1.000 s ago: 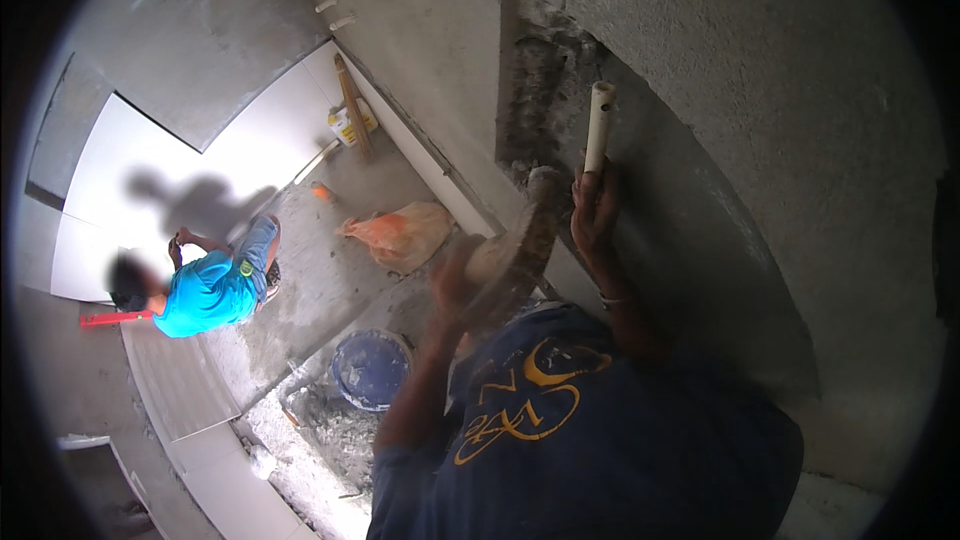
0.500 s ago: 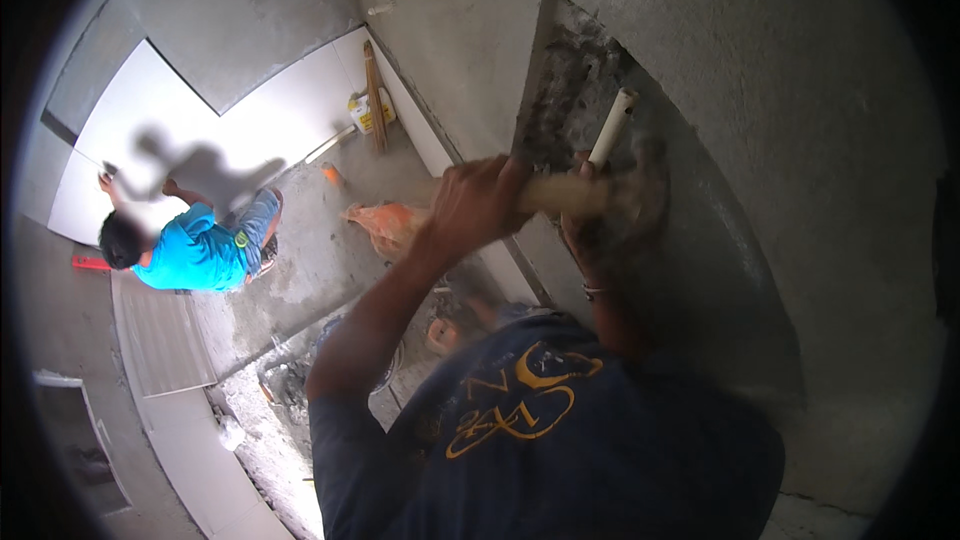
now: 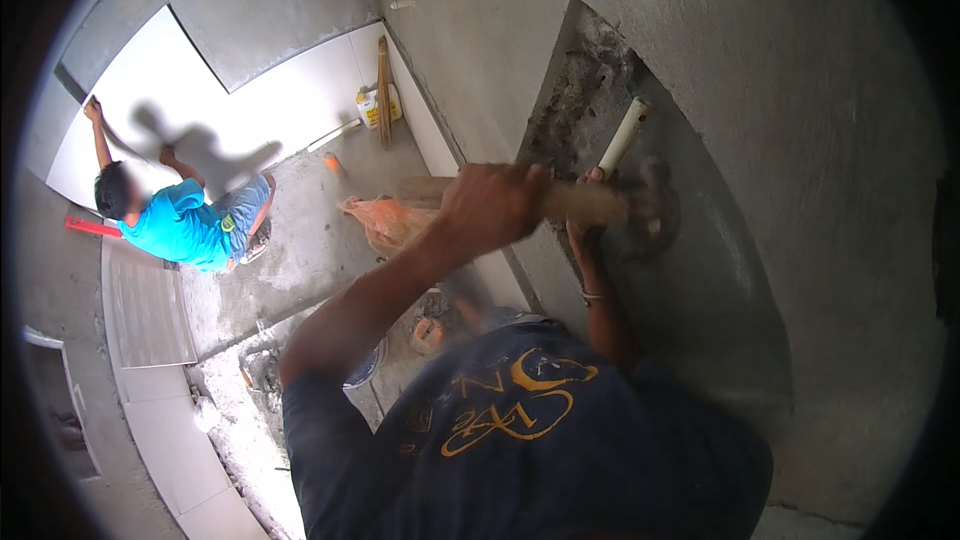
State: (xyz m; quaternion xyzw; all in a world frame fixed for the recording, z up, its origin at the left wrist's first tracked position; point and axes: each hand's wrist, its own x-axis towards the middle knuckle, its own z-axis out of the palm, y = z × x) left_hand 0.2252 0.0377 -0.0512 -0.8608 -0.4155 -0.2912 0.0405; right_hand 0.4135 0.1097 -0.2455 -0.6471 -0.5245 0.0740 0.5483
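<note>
My left hand [image 3: 495, 205] is closed round the wooden handle of a hammer [image 3: 585, 202]. The handle lies nearly level, and its dark head, smeared by motion, is at the right. Just behind the hammer, my right hand [image 3: 590, 212] is partly hidden. Its fingers appear wrapped round the lower end of a pale pipe [image 3: 627, 132], which slants up and right with a hole near its top. Behind the pipe, a rough, broken recess [image 3: 580, 90] opens in the grey wall. Whether the hammer touches the pipe is unclear.
At the left, a co-worker in a blue shirt [image 3: 190, 230] crouches by white wall tiles [image 3: 130, 70]. A red bar [image 3: 93, 227] is beside them. An orange plastic bag [image 3: 385, 225] lies on the floor below my left arm. A white jug [image 3: 370, 108] and thin sticks [image 3: 384, 80] stand in the corner.
The hammer and my left hand have shifted slightly right and down in the picture. My right hand stays at the pipe. The co-worker's far arm has risen to the tile's upper edge.
</note>
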